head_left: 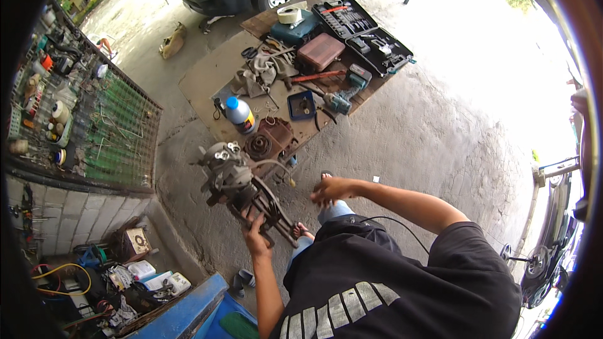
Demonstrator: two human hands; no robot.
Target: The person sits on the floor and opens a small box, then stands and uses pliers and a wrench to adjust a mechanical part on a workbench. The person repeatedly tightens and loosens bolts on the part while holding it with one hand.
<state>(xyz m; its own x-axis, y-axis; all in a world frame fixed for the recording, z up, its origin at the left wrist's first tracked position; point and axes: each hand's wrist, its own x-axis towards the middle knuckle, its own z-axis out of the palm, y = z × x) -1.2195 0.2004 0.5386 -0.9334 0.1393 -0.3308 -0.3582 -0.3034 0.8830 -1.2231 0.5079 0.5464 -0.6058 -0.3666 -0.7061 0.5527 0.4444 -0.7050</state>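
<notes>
My left hand (255,233) is closed on the lower end of a dark metal frame with long bars (267,204). Joined to or resting against that frame is a bulky grey metal machine part (225,172) with two shiny round ends on top. I cannot tell its exact kind. My right hand (333,191) hovers to the right of the frame, apart from it, fingers loosely spread and pointing down with nothing visible in them. Just beyond the machine part, a rusty brown metal housing with a round opening (270,138) sits at the table's near edge.
The table (210,75) bears a blue-capped grey bottle (240,115), cordless drill (348,91), blue tray (302,106), reddish case (320,52), rags (260,72) and open toolkit (367,34). A cluttered rack (113,125) stands left; a dog (174,41) lies beyond.
</notes>
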